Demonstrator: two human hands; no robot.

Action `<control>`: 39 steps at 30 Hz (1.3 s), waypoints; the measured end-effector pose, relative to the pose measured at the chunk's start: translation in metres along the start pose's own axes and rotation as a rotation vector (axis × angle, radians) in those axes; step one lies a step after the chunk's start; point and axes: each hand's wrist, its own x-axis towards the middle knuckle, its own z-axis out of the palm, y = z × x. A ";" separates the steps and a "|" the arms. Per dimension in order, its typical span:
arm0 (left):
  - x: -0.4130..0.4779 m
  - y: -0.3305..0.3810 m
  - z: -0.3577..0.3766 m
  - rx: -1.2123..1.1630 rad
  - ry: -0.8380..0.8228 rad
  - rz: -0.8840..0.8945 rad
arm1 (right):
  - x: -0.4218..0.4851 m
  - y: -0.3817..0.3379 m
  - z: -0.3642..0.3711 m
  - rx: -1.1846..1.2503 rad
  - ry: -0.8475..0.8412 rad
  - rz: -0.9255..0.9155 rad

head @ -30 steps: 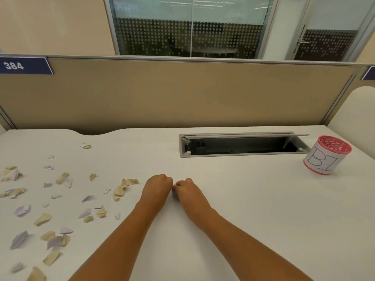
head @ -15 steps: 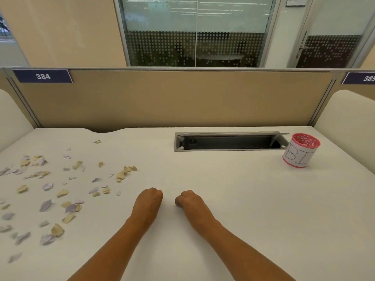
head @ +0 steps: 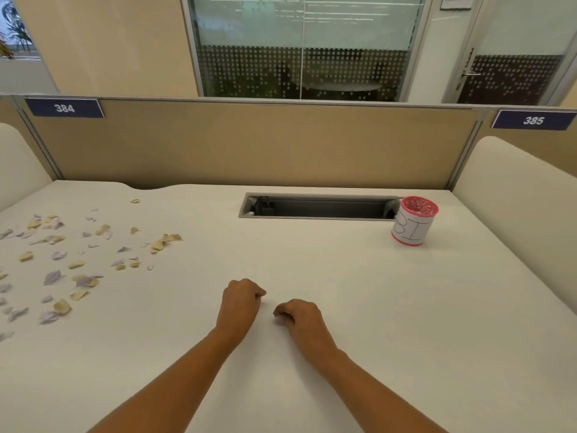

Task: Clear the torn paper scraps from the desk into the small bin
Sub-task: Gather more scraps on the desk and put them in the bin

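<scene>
Several torn paper scraps (head: pixel 62 260), tan and pale purple, lie scattered over the left part of the white desk (head: pixel 359 292). The small bin (head: pixel 412 220), a red mesh cup wrapped in white paper with letters on it, stands at the right, beside the cable slot. My left hand (head: pixel 240 303) and my right hand (head: pixel 299 317) rest on the desk near its middle, side by side, both with fingers curled under and nothing seen in them. Both hands are well right of the scraps and well left of the bin.
A grey open cable slot (head: pixel 318 207) is sunk into the desk behind my hands. A tan partition (head: pixel 249 145) with tags 384 and 385 closes the back. Cream side panels (head: pixel 515 195) flank the desk.
My hands have drawn back toward me and moved slightly apart. The camera has tilted up and pulled back, so more of the desk and partition shows.
</scene>
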 end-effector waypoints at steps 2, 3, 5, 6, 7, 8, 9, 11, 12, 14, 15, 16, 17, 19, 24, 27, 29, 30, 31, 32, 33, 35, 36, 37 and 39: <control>0.000 0.020 0.007 -0.054 0.004 -0.022 | -0.008 0.015 -0.021 0.001 0.026 0.031; 0.000 0.030 0.011 -0.078 0.004 -0.032 | -0.011 0.023 -0.032 -0.002 0.036 0.047; -0.001 0.048 0.020 -0.119 -0.002 -0.042 | -0.016 0.039 -0.057 -0.008 0.056 0.079; 0.000 0.057 0.024 -0.134 -0.010 -0.043 | -0.017 0.047 -0.069 -0.009 0.071 0.091; 0.000 0.066 0.028 -0.143 -0.019 -0.042 | -0.017 0.055 -0.082 -0.010 0.090 0.101; 0.001 0.074 0.032 -0.149 -0.031 -0.042 | -0.016 0.063 -0.094 -0.014 0.107 0.111; 0.002 0.082 0.035 -0.153 -0.040 -0.039 | -0.015 0.070 -0.107 -0.020 0.123 0.120; 0.008 0.098 0.042 -0.161 -0.049 -0.030 | -0.011 0.083 -0.131 -0.019 0.169 0.132; 0.012 0.108 0.046 -0.162 -0.051 -0.023 | -0.009 0.089 -0.143 -0.010 0.201 0.135; 0.020 0.122 0.050 -0.157 -0.059 -0.012 | -0.002 0.097 -0.162 0.007 0.259 0.137; 0.025 0.131 0.053 -0.156 -0.064 -0.007 | 0.003 0.102 -0.172 0.013 0.279 0.142; 0.030 0.139 0.056 -0.158 -0.070 -0.004 | 0.007 0.106 -0.181 0.015 0.291 0.150; 0.036 0.148 0.059 -0.161 -0.079 -0.002 | 0.012 0.111 -0.190 0.013 0.301 0.159; 0.049 0.166 0.064 -0.160 -0.110 -0.004 | 0.024 0.119 -0.207 0.002 0.336 0.168; 0.083 0.206 0.074 -0.182 -0.139 -0.011 | 0.059 0.139 -0.254 -0.063 0.402 0.191; 0.105 0.226 0.076 -0.221 -0.120 -0.009 | 0.085 0.148 -0.277 -0.111 0.452 0.208; 0.119 0.239 0.076 -0.247 -0.117 -0.005 | 0.102 0.152 -0.286 -0.092 0.471 0.256; 0.126 0.244 0.077 -0.262 -0.115 -0.003 | 0.109 0.155 -0.288 -0.085 0.467 0.282; 0.132 0.249 0.077 -0.276 -0.109 -0.003 | 0.116 0.157 -0.290 -0.084 0.451 0.302; 0.137 0.253 0.078 -0.293 -0.105 -0.006 | 0.123 0.160 -0.291 -0.085 0.431 0.317; 0.142 0.257 0.078 -0.311 -0.103 -0.010 | 0.127 0.162 -0.291 -0.083 0.411 0.331; 0.149 0.264 0.079 -0.354 -0.101 -0.014 | 0.134 0.166 -0.289 -0.087 0.371 0.362; 0.153 0.267 0.079 -0.375 -0.100 -0.012 | 0.137 0.168 -0.289 -0.088 0.358 0.370; 0.156 0.271 0.079 -0.400 -0.099 -0.011 | 0.138 0.171 -0.289 -0.084 0.352 0.373; 0.161 0.279 0.078 -0.455 -0.097 -0.006 | 0.141 0.175 -0.291 -0.056 0.361 0.368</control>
